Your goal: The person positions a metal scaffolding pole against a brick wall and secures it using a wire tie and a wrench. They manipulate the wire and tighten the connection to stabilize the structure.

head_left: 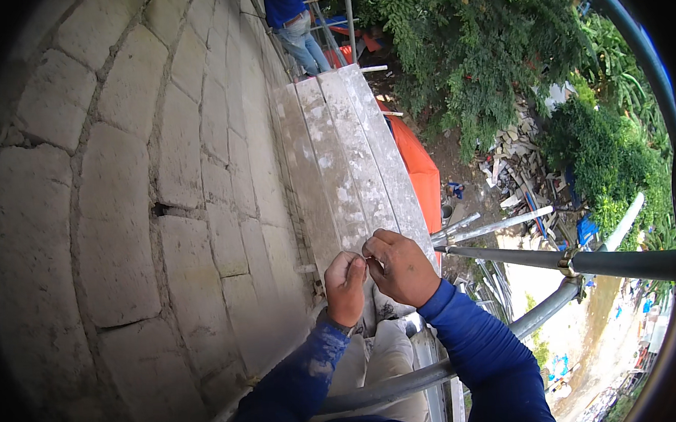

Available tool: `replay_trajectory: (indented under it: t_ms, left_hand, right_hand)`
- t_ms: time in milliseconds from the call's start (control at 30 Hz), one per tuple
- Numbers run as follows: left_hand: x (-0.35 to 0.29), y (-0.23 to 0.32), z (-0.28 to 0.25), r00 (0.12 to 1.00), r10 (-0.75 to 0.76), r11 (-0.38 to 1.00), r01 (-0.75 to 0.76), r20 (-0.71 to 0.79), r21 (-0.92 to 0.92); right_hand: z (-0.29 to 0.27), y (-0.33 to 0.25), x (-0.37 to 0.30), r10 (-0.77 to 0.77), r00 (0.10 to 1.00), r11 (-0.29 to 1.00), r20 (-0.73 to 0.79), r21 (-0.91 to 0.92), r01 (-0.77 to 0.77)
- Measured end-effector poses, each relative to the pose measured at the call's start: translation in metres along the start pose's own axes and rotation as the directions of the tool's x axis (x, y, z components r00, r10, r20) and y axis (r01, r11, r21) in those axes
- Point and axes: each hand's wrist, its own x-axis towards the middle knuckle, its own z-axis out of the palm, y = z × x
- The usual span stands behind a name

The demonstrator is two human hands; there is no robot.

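Note:
My left hand (344,288) and my right hand (404,267) meet in front of my body, above the scaffold planks (348,164). Both are closed, thumbs and fingertips pinched together and almost touching. Whatever they hold between them is too small or too hidden to make out. Blue sleeves cover my forearms, and the left one has pale dust on it.
A block wall (191,173) with mortar joints rises at my left. Steel scaffold pipes (508,257), joined by a coupler (568,263), cross at my right. Beyond are an orange tarp (416,169), trees and rubble far below. Another person (298,33) stands past the planks' far end.

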Motion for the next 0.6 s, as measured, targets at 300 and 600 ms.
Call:
replay_trajectory:
  t_ms: [300,600]
  left_hand:
    - [0.003,0.0,0.002,1.0,-0.008,0.993,0.007,-0.003,-0.121]
    - [0.006,-0.001,-0.002,0.992,-0.12,0.863,0.127,0.047,-0.488]
  right_hand:
    - [-0.005,0.003,0.003,-0.132,0.991,0.988,-0.002,-0.087,0.131]
    - [0.004,0.01,-0.001,0.006,0.999,0.995,-0.05,0.103,-0.001]
